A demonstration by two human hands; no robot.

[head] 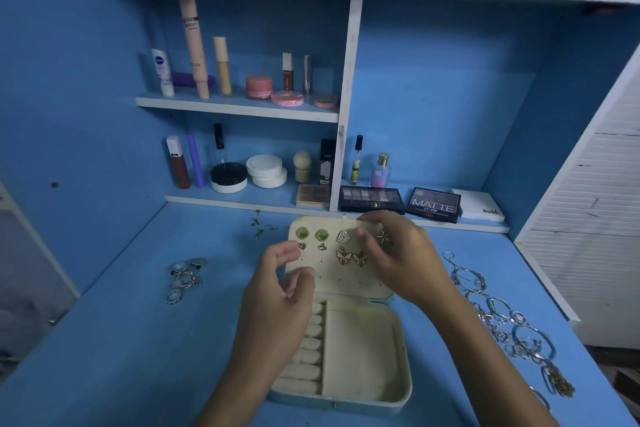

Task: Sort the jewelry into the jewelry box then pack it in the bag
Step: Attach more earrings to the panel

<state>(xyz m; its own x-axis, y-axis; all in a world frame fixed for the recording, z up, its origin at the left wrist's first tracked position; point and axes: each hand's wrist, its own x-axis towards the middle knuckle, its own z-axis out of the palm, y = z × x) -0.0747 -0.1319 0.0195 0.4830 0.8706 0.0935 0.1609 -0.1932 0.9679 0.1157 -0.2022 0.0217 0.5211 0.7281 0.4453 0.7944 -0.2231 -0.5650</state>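
Earrings are going into the jewelry box lid panel (sorting step): your right hand pinches a flower earring, your left hand hovers loosely curled, so seat that stud next.

Open jewelry box mid-desk, lid propped behind it. Left of box: bare blue desk, only ring cluster near. Right of box: narrow strip, then chain pile along edge. Behind box: loose studs, palettes, low shelf. Both hands over lid.
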